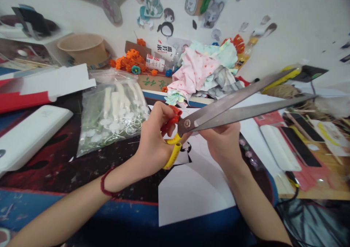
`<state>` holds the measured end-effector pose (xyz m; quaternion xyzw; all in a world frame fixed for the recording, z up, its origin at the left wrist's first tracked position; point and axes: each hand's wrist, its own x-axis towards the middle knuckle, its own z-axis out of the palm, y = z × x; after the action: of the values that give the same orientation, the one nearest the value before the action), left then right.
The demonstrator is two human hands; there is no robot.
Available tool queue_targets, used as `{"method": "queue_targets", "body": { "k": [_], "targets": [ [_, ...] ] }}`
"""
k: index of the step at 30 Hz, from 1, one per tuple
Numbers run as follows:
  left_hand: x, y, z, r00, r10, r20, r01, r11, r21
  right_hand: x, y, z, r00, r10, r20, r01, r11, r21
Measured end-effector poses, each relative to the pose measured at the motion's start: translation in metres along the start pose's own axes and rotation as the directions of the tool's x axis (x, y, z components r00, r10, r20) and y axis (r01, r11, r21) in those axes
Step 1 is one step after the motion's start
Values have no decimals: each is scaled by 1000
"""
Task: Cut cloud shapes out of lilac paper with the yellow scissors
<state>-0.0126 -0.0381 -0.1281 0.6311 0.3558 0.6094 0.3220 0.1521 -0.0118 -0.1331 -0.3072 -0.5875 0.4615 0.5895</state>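
Large scissors (188, 123) with long grey blades spread apart point to the upper right, their handles covered in red and yellow. My left hand (153, 141), with a dark red band on its wrist, is closed around the handles. Below and behind the blades is my right hand (224, 141), its fingers curled and partly hidden by the lower blade; what they hold cannot be made out. Under both hands lies white paper (194, 192), with a small black-marked piece (186, 148) near the scissor handles.
A clear bag (115, 112) of pale stems and a white box-like object (35, 134) lie left. Behind are a round tan container (82, 48), orange flowers (131, 60), bottles and crumpled cloth (194, 68). Phone-like dark slabs (300, 145) and yellow-handled shears (290, 75) are right.
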Motion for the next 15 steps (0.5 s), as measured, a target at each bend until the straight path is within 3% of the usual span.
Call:
{"method": "queue_targets", "body": {
  "k": [6, 15],
  "targets": [
    [0, -2, 1, 1000, 25, 2, -25, 1000, -6, -1, 3, -3, 997, -38, -64, 35, 998, -52],
    [-2, -2, 0, 999, 33, 6, -33, 999, 6, 0, -2, 0, 999, -22, -40, 22, 1000, -16]
  ]
}}
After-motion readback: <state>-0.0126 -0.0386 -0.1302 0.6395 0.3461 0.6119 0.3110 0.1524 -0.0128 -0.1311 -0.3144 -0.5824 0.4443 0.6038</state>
